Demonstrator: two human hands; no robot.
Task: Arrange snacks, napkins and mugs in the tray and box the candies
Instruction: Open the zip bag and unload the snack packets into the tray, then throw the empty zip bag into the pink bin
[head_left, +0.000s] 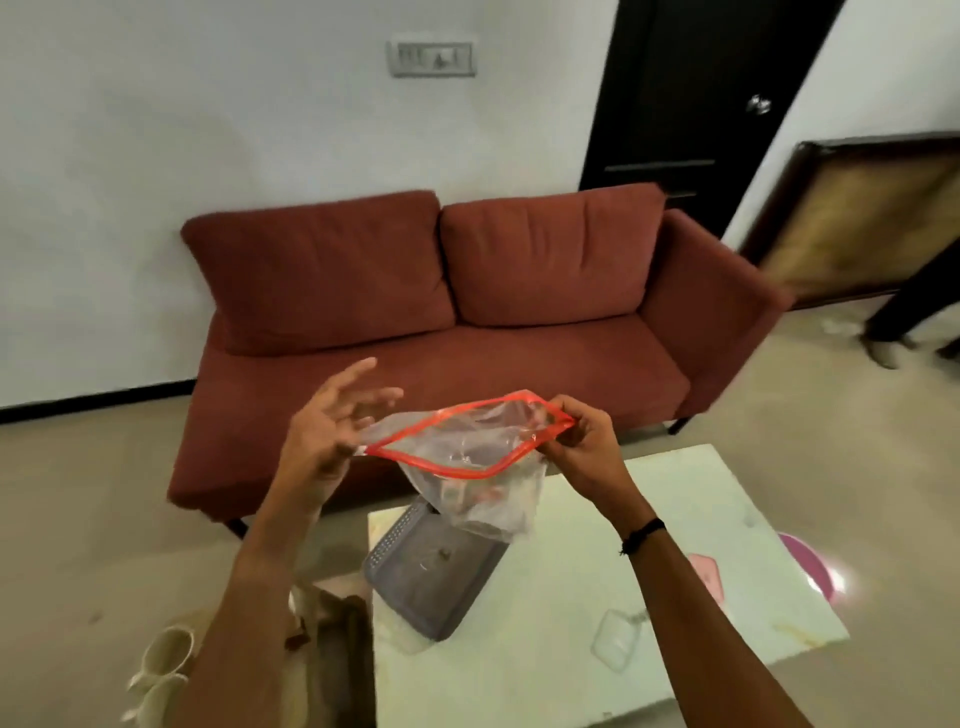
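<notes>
Clear plastic with a red zip strip, the bag (470, 457) hangs open-mouthed in the air above the near edge of the pale tabletop (597, 597). The right hand (582, 441) has its grip pinched tight on the right end of the red strip. The left hand (324, 431) is at the bag's left end with fingers spread wide; whether it touches the strip cannot be told through the blur. Directly below the bag a grey tray (415, 577) lies on the tabletop, tilted over its left edge. A red sofa (441, 312) stands behind, and a pink thing (810, 566) sits at the tabletop's right side
</notes>
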